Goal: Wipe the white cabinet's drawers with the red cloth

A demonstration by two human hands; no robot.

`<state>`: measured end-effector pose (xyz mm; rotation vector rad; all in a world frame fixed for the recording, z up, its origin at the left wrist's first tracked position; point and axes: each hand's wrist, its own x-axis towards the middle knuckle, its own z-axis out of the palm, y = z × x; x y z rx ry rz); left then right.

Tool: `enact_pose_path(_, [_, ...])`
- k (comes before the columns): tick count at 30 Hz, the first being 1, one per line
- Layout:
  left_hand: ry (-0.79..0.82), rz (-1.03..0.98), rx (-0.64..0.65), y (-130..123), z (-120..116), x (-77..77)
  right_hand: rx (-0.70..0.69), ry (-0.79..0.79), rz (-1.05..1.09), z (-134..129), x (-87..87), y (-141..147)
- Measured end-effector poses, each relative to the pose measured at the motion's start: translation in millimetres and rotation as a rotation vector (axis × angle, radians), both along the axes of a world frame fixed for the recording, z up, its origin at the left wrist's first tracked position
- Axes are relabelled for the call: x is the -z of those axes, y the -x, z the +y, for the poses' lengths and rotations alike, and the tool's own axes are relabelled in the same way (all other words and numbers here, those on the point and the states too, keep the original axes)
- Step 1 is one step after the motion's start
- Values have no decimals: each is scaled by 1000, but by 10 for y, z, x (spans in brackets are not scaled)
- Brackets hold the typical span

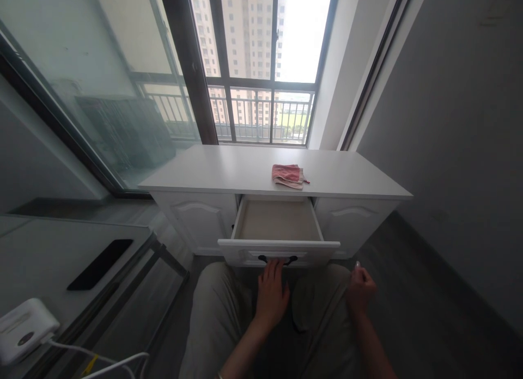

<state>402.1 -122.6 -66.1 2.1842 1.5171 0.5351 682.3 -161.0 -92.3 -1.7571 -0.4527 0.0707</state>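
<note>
Two bare hands are seen at a low white cabinet (355, 175) beneath a tall window (253, 30), one at an open drawer and the other near the knee. The left hand (272, 293) lays its fingers over the dark handle (292, 259) of the drawer (281, 243), which juts from the middle of the cabinet toward the seated person, its pale bottom showing. Whether that grip curls fully round the handle cannot be told from this angle. The right hand (361, 285), its grip folded into a loose fist with the thumb uppermost, is beside the right knee of the person's light trousers (210, 303), apart from the drawer. A folded pink cloth (287, 174) lies on the cabinet top, just behind the drawer. At left, a dark flat slab (100, 264) and a white device (28, 327) with a cable (77, 347) rest on a desk (36, 243). Beyond the glass rises a high-rise building (248, 36).
</note>
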Motion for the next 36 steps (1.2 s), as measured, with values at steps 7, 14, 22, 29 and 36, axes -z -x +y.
enact_pose_path(7, [18, -149, 20, 52, 25, -28, -190, -193, -139, 629, -1011, 20])
enact_pose_path(14, [-434, -520, -118, 505, -11, 64, -690, -211, -505, 2105, -2040, 200])
enact_pose_path(22, [-510, -193, -644, 1826, 561, 358, -942, 408, -863, 3575, -2270, 395])
enact_pose_path(29, [-112, -62, -687, 2005, 873, 667, -1096, 790, -826, 3865, -2028, 519])
enact_pose_path(36, [-64, -91, -646, 2024, 901, 670, -1192, 933, -857, 3860, -1914, 445])
